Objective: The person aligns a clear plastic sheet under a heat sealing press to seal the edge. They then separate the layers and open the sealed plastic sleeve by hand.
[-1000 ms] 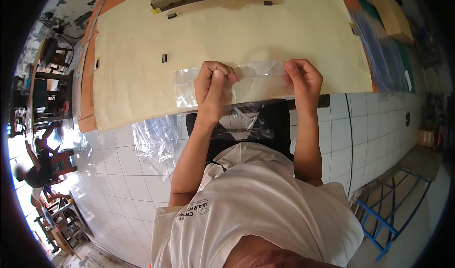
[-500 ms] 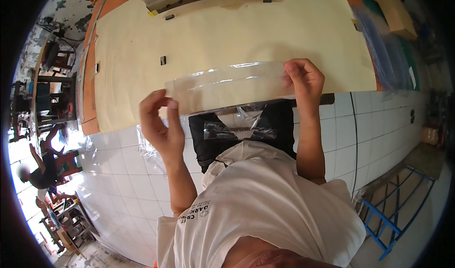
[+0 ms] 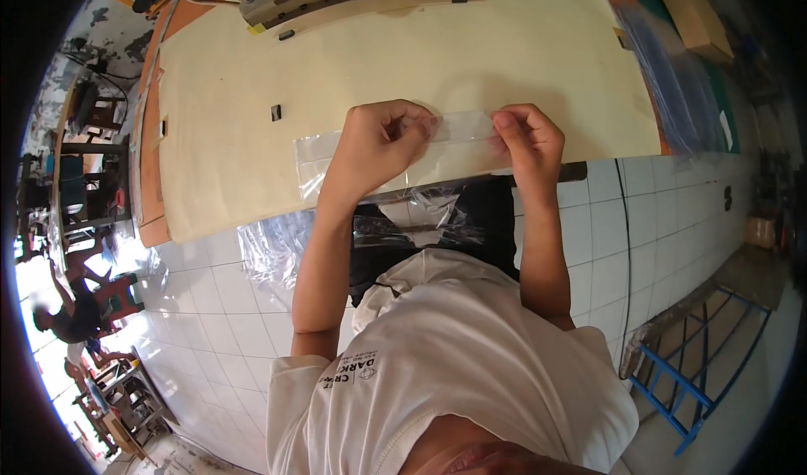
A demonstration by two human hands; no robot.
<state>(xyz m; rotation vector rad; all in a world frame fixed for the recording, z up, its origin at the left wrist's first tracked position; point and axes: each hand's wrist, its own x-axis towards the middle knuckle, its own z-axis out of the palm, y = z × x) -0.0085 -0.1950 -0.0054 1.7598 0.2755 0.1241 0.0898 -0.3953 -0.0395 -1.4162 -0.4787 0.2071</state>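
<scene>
A long, clear plastic strip (image 3: 462, 127), folded or layered like a flat sleeve, is held just above the near edge of the cream-covered table (image 3: 227, 155). My right hand (image 3: 535, 143) pinches its right end between thumb and fingers. Closer to the strip's middle, my left hand (image 3: 378, 145) is closed on it, with the fingertips bent toward my right hand. The strip's left end sticks out loose past my left wrist. Part of the strip is hidden behind my left hand.
Clear plastic (image 3: 408, 219) lies on my lap, and more plastic film (image 3: 282, 248) hangs at the left. A bar-shaped machine (image 3: 361, 4) stands at the table's far edge. Plastic sheets (image 3: 672, 80) and a cardboard box (image 3: 689, 17) are at right. People (image 3: 71, 315) sit far left.
My left hand has moved right and upward, from beside the strip's left end to a closed grip near its middle. My right hand keeps its pinch on the right end.
</scene>
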